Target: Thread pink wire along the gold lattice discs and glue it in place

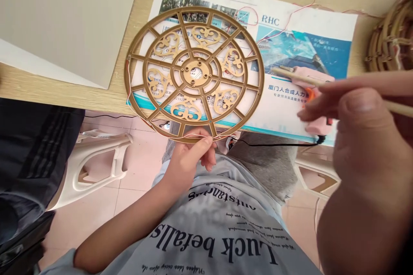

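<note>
My left hand (pixel 195 152) pinches the near rim of a round, gold-brown openwork frame (pixel 206 78) with spokes and scroll ornaments. The frame lies partly over the table edge, tilted towards me. Thin white and red wires (pixel 129 88) run along its left and near rim, under my left thumb. In my right hand (pixel 368 129), large and close to the camera, is a thin wooden stick (pixel 311 80) pointing left. Beyond and below the stick, a pink glue gun (pixel 318 126) with an orange trigger lies on a printed sheet, partly hidden by my fingers.
The printed sheet (pixel 342 30) covers part of the wooden table (pixel 135 17). A grey board (pixel 64 13) lies at left. Brown ring-shaped pieces (pixel 387 43) are stacked at right. A black cord (pixel 267 144) hangs along the near edge. A white stool (pixel 97 163) stands on the floor.
</note>
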The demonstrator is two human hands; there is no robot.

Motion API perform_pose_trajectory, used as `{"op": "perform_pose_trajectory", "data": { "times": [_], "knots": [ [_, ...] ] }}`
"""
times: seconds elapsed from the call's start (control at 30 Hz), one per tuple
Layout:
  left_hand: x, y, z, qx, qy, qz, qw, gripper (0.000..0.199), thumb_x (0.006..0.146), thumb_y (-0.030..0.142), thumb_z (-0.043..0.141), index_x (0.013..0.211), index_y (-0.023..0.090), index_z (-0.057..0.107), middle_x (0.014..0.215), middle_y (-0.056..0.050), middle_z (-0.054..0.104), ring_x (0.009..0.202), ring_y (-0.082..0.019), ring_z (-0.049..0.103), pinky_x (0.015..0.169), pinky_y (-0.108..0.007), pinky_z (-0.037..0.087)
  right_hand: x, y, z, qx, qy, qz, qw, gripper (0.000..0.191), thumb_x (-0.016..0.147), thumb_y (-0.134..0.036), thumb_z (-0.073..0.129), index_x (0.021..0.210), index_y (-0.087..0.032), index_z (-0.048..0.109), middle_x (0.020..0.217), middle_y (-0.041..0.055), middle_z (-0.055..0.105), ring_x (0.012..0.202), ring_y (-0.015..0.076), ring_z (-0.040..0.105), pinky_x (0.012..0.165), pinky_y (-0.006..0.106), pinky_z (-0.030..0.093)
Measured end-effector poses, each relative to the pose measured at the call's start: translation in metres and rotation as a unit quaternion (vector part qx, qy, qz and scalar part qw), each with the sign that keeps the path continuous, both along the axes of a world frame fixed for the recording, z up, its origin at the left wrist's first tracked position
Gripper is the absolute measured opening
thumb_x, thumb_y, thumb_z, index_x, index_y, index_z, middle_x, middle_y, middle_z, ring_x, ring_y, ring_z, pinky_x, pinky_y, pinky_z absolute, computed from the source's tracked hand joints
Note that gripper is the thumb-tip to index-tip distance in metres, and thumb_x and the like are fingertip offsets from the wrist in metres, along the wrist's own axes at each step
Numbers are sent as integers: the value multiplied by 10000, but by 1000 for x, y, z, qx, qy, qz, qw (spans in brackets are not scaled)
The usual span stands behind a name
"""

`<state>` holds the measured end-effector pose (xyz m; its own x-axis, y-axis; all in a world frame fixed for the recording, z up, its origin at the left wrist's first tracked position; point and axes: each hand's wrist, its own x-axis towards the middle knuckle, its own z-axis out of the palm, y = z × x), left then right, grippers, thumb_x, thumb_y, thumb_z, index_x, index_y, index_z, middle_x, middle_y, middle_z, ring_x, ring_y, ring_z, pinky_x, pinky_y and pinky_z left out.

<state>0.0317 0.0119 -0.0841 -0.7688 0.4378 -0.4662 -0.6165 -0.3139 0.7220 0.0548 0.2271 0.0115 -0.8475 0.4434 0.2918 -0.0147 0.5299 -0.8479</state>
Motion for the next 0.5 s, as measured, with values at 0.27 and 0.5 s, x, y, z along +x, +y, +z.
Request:
{"op": "perform_pose_trajectory", "data": {
  "times": [0.27,0.5],
  "knots": [
    [1,-6,6,-44,11,-28,999,409,928,553,754,856,158,679,627,-26,671,506,-122,592,517,-218,400,-96,56,27,435,-120,138,882,278,1043,-340,669,1247,-198,793,972,78,808,903,225,738,800,381,478],
    [4,-12,8,-54,6,-52,997,414,865,527,850,910,134,730,699,-41,702,582,-123,642,544,-202,443,-165,61,15,324,-304,132,886,635,878,-280,460,1333,108,674,1363,182,703,1491,336,474,603,207,239]
  ]
}}
